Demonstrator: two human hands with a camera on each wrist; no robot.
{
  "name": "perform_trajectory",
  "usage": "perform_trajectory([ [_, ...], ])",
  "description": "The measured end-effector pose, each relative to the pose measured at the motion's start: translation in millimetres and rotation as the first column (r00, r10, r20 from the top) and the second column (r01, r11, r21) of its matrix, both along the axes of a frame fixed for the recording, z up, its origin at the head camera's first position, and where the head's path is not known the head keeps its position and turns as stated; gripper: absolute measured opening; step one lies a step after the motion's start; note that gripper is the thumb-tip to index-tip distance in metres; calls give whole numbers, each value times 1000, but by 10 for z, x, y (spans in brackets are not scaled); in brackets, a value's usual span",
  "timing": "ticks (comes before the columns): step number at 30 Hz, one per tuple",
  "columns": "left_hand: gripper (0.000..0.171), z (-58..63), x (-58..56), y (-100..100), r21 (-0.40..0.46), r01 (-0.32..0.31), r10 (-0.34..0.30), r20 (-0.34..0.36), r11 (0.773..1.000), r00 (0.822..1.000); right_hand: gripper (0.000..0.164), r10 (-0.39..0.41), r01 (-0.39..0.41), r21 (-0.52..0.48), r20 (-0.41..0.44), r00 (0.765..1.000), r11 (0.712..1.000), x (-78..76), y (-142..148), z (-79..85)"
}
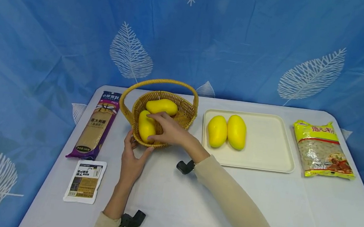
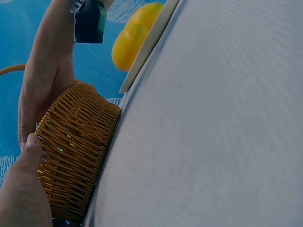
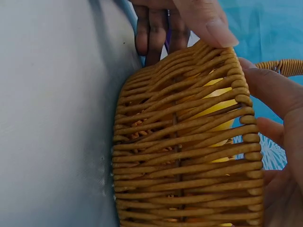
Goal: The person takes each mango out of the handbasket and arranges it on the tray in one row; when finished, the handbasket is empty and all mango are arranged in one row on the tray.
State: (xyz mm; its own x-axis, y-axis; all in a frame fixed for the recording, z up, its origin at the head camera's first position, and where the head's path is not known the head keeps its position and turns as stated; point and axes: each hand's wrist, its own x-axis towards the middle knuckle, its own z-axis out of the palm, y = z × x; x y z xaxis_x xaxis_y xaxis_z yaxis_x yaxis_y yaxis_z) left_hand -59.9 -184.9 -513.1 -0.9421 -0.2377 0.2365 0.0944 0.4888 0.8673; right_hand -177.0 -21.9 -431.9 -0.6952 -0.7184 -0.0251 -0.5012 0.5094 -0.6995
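Observation:
In the head view a wicker basket (image 1: 186,116) with an arched handle holds two yellow mangoes. My right hand (image 1: 170,129) reaches over the rim and grips the near-left mango (image 1: 145,126) between thumb and fingers. The other mango (image 1: 162,106) lies crosswise behind it. My left hand (image 1: 131,162) holds the basket's near-left side from outside. Its thumb (image 3: 220,33) lies on the rim in the right wrist view, its other fingers against the outer wall. The weave hides most of the gripped mango in both wrist views.
Right of the basket, a cream tray (image 1: 265,144) carries two mangoes (image 1: 226,131). A yellow-topped food bag (image 1: 324,150) lies at the far right. On the left are a purple pasta pack (image 1: 95,126) and a small white packet (image 1: 85,181). A blue leaf-patterned cloth (image 1: 242,42) hangs behind.

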Motion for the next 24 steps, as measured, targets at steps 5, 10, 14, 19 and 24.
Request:
perform_trajectory([
  [5, 87, -6, 2, -3, 0, -5, 5, 1, 1000, 1000, 73, 22, -22, -5, 25, 999, 1000, -24, -64, 0],
  [10, 88, -2, -2, 1, -2, 3, -3, -9, 1000, 1000, 73, 33, -34, 29, 28, 999, 999, -24, -124, -4],
  [14, 89, -2, -11, 1, -4, 0, 0, -16, 1000, 1000, 73, 27, -28, 47, 23, 999, 998, -18, -152, -2],
  [19, 89, -3, -15, 1, -8, -2, 2, -16, 1000, 1000, 73, 19, -20, 70, 13, 1000, 997, -19, -176, -11],
  [24, 89, -5, -5, 2, -6, -5, 5, -2, 1000, 1000, 73, 12, -13, 76, 12, 1000, 997, -24, -193, -27],
])
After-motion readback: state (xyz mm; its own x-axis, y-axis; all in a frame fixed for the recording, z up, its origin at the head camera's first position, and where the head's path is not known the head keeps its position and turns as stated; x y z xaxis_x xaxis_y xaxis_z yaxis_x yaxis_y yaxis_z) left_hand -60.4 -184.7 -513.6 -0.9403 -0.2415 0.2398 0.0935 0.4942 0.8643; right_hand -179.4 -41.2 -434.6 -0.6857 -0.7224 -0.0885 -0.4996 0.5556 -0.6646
